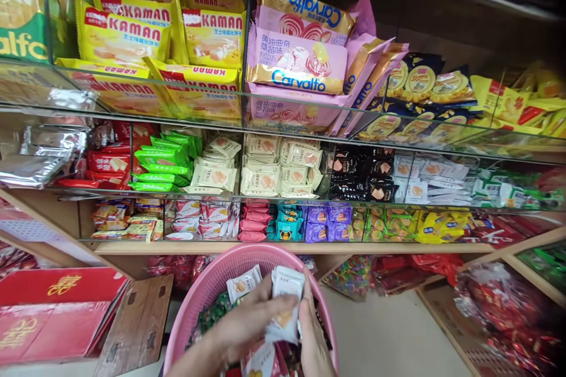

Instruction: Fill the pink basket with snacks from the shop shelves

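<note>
Over a pink plastic basket, both hands hold a small stack of white snack packets upright between them. My left hand comes from the lower left, its fingers pressed along the left side and front of the stack. My right hand supports the stack from the right, with its fingers along that edge. Inside the basket lie another white packet, green-wrapped pieces and a red and white packet, partly hidden by the hands.
Glass-fronted shelves hold yellow packs, pink packs, cream packets, black packets and white packets. A red box and a wooden board stand left of the basket. Bagged goods lie at the lower right.
</note>
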`<state>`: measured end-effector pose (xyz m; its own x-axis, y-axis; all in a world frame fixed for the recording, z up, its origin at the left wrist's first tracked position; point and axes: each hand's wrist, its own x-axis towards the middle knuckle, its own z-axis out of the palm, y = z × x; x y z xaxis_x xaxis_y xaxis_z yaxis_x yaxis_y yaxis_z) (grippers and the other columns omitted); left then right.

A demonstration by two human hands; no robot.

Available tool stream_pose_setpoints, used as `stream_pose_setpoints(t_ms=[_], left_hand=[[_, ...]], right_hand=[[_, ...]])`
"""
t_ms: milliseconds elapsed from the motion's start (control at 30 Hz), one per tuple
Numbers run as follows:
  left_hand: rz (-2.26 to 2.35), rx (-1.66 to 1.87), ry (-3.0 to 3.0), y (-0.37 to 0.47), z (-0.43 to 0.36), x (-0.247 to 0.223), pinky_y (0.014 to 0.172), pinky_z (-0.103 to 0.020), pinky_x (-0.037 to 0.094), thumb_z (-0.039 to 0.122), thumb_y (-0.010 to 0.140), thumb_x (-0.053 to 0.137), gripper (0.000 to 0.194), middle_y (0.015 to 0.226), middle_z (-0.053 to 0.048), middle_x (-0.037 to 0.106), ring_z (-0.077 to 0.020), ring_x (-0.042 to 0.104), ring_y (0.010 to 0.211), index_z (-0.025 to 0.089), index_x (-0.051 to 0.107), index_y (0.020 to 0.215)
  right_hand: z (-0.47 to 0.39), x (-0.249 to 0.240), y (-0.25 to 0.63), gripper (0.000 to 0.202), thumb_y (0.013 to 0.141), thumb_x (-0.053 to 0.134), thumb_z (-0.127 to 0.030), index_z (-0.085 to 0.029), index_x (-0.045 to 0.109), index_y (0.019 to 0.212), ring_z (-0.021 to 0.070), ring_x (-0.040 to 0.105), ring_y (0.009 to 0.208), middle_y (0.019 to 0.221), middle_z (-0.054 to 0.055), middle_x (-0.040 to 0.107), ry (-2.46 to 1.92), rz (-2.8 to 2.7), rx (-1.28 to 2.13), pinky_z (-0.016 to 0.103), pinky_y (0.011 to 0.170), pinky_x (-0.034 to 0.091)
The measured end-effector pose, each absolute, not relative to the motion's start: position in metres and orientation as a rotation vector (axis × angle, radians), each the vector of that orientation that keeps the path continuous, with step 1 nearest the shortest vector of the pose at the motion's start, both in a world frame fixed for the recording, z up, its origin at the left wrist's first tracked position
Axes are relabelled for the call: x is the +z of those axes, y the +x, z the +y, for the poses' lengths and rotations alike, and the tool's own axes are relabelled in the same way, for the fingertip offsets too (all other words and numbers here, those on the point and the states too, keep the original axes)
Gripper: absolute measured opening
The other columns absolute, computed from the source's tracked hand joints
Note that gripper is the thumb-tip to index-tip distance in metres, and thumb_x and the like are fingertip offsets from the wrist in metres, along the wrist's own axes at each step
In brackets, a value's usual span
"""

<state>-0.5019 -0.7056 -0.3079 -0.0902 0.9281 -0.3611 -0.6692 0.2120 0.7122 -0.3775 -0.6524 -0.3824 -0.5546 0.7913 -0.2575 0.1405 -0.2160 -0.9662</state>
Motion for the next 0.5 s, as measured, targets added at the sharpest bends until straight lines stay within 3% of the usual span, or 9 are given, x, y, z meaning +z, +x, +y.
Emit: stream_pose_setpoints(t_ms=[133, 267, 367, 500], left_hand=[[1.146, 1.385, 0.567, -0.563, -0.701, -0.315, 0.071, -0.022, 0.046, 0.017, 0.067, 0.073, 0.033, 0.09, -0.005, 0.069, -0.0163, 0.063, 0.079, 0.014, 0.063, 0.099], [1.453, 1.23, 0.782, -0.61, -0.698, -0.363, 0.067, -0.023, 0.045, 0.022, 0.06, 0.077, 0.036, 0.08, -0.004, 0.067, -0.017, 0.062, 0.077, 0.011, 0.061, 0.089], [1.605, 0.962, 0.917, -0.62, -0.695, -0.406, 0.063, -0.026, 0.044, 0.031, 0.056, 0.077, 0.042, 0.078, -0.001, 0.066, -0.0168, 0.059, 0.07, 0.013, 0.059, 0.089], [1.615, 0.923, 0.971, -0.618, -0.692, -0.437, 0.066, -0.028, 0.045, 0.036, 0.055, 0.076, 0.044, 0.078, -0.001, 0.065, -0.0181, 0.058, 0.073, 0.014, 0.059, 0.09]], right_hand=[[-0.637, -0.39, -0.373, 0.085, 0.076, 0.026, -0.076, -0.033, 0.0, 0.145, 0.0228, 0.026, 0.136, 0.151, 0.002, 0.023, -1.014, -1.475, 1.826, 0.045, 0.111, 0.024], [-0.637, -0.381, -0.365, 0.071, 0.083, 0.028, -0.066, -0.033, 0.012, 0.144, 0.0208, 0.029, 0.135, 0.152, 0.001, 0.021, -1.06, -1.363, 1.788, 0.041, 0.11, 0.026], [-0.643, -0.375, -0.361, 0.07, 0.083, 0.032, -0.066, -0.03, 0.022, 0.142, 0.0225, 0.034, 0.132, 0.149, 0.004, 0.029, -1.133, -1.256, 1.735, 0.041, 0.108, 0.029], [-0.647, -0.376, -0.356, 0.068, 0.081, 0.037, -0.067, -0.028, 0.033, 0.136, 0.0243, 0.039, 0.129, 0.145, 0.006, 0.036, -1.185, -1.191, 1.712, 0.043, 0.107, 0.03]])
